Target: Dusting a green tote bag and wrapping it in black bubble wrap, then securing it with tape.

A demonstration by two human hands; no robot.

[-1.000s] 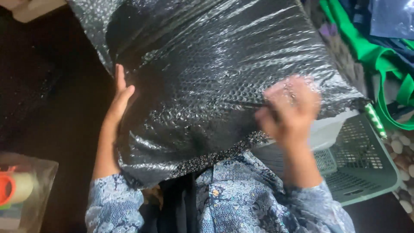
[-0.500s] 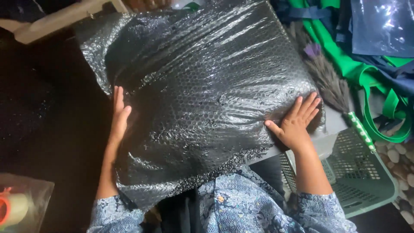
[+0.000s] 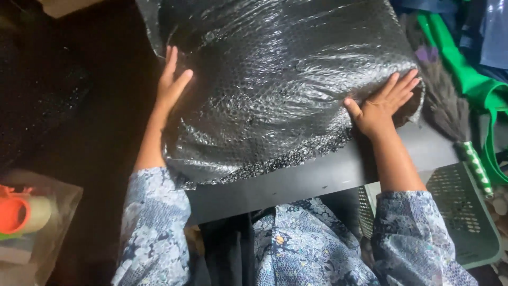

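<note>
A large dark flat panel (image 3: 317,177) lies across my lap, most of it covered by a sheet of clear bubble wrap (image 3: 280,79). My left hand (image 3: 172,85) presses flat against the wrap's left edge, fingers pointing up. At the lower right corner of the wrap, my right hand (image 3: 382,103) lies flat with fingers spread and holds the sheet down. A bare strip of the panel shows along its near edge.
A pale green plastic basket (image 3: 471,222) stands at the lower right. A broom with a green-and-white handle (image 3: 473,164) and green cloth bags (image 3: 476,79) lie at the right. A tape dispenser with an orange core (image 3: 21,214) sits in a clear bag at the lower left.
The wrapped panel has slid away from me, baring its near edge. Both hands moved up with it; a second ago my right hand was blurred in motion, and it now rests flat.
</note>
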